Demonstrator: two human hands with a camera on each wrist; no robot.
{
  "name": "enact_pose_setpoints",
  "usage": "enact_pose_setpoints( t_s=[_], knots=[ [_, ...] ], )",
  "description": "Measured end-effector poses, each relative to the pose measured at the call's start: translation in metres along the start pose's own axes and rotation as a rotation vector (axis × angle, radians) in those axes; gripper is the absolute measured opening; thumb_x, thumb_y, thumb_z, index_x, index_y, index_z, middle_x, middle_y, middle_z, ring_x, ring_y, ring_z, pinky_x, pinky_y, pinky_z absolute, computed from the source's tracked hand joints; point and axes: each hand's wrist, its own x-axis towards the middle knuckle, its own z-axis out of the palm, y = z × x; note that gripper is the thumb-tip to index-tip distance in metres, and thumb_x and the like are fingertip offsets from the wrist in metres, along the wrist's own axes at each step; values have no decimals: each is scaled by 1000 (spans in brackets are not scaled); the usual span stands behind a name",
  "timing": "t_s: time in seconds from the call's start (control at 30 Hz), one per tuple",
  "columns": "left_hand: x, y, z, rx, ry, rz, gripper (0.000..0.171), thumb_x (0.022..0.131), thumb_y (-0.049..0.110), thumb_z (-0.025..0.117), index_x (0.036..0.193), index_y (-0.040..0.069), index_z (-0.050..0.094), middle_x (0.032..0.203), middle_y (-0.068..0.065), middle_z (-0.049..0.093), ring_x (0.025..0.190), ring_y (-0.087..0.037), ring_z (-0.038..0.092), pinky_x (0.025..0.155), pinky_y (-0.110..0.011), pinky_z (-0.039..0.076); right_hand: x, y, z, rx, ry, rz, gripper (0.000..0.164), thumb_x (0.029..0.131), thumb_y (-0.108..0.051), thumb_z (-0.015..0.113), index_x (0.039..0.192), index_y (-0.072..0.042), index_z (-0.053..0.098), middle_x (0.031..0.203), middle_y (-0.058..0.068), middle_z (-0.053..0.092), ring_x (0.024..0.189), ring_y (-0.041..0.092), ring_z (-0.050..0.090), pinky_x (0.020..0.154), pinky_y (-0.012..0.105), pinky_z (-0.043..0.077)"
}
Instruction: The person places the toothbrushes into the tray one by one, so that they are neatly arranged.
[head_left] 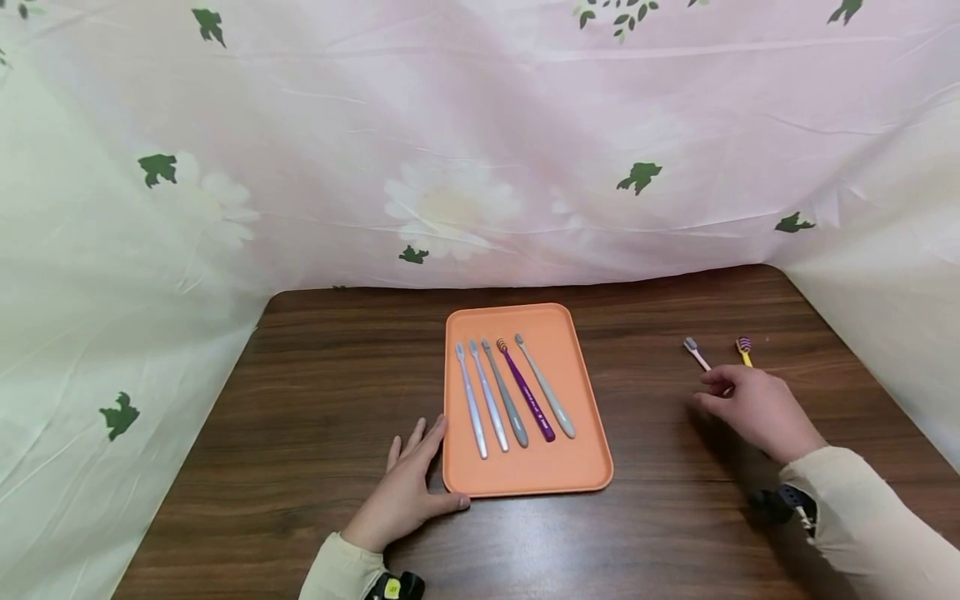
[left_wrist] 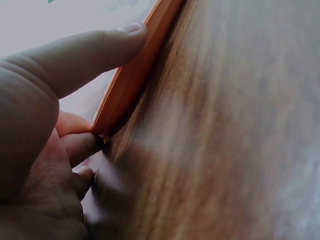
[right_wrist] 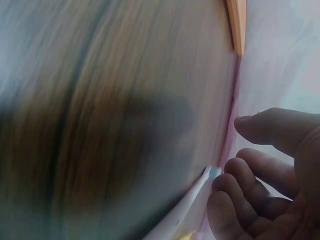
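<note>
An orange tray [head_left: 506, 318] bears several toothbrushes side by side: two pale blue ones, a dark grey toothbrush [head_left: 506, 394], a purple toothbrush [head_left: 527, 394] and a light grey toothbrush [head_left: 546, 387]. My left hand [head_left: 405, 492] touches the tray's near left corner, its straight thumb along the front edge and its fingers at the left side. To the right, my right hand [head_left: 757, 408] is over a pale toothbrush [head_left: 697, 354] and a yellow toothbrush [head_left: 746, 353], hiding most of their handles. In the right wrist view, its thumb and loosely bent fingers [right_wrist: 235, 180] are apart, holding nothing.
Everything lies on a dark wooden table [head_left: 337, 375]. A pale flowered cloth [head_left: 487, 125] hangs behind the table and along both sides. Each wrist wears a black band with a small camera [head_left: 397, 586].
</note>
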Motion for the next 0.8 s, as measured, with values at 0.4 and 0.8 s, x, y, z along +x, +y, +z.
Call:
enact_pose_setpoints(
  t_s=[0.4,0.8],
  knots=[
    [0,0,0,4,4,4,109,75,38,89,159,8,27,163,-13,28,153,-37,9,118,-61,-8,-1,23,-6,-29,-10,47,36,88,-21,76,108,8,69,87,12,72,79,28,65,67,48,50],
    [0,1,0,-2,2,1,109,75,38,89,160,8,27,162,-14,28,153,-37,8,118,-61,-8,8,34,-5,-72,-74,38,28,86,-14,74,105,7,69,82,9,71,69,21,59,64,42,49]
  ],
)
